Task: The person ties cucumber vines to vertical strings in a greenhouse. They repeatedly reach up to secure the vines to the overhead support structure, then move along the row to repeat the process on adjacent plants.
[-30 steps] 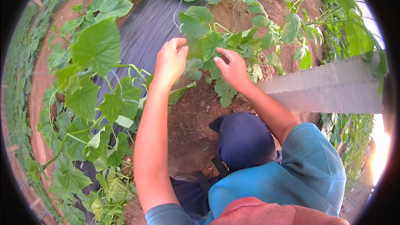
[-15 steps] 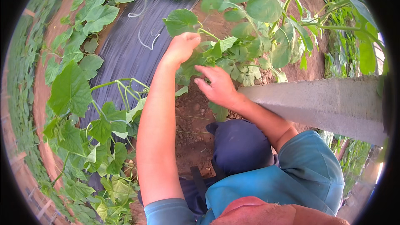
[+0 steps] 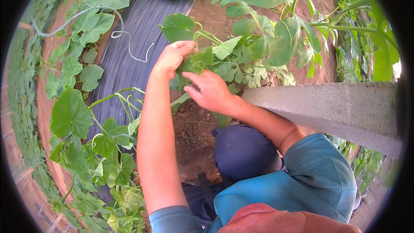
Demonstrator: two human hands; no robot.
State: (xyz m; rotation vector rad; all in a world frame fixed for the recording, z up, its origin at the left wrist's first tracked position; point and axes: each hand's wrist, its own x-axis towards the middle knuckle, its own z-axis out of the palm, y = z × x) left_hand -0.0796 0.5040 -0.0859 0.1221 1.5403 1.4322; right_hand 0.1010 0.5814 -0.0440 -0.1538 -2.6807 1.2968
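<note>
Showing brown between the plants, the soil (image 3: 189, 155) borders the dark film (image 3: 142, 21). A grey post (image 3: 327, 103) juts in from the right, near the right forearm. The vine (image 3: 226, 48) spreads across the upper middle, some foliage lying between both hands. The right hand (image 3: 211, 91) has thumb and forefinger apart, forefinger against that foliage. The left hand (image 3: 171, 58), near it, curls its fingers at the greenery; whether they grip, I cannot tell. Above them sits a round leaf (image 3: 177, 27); thin cord (image 3: 122, 30) curls over the film.
</note>
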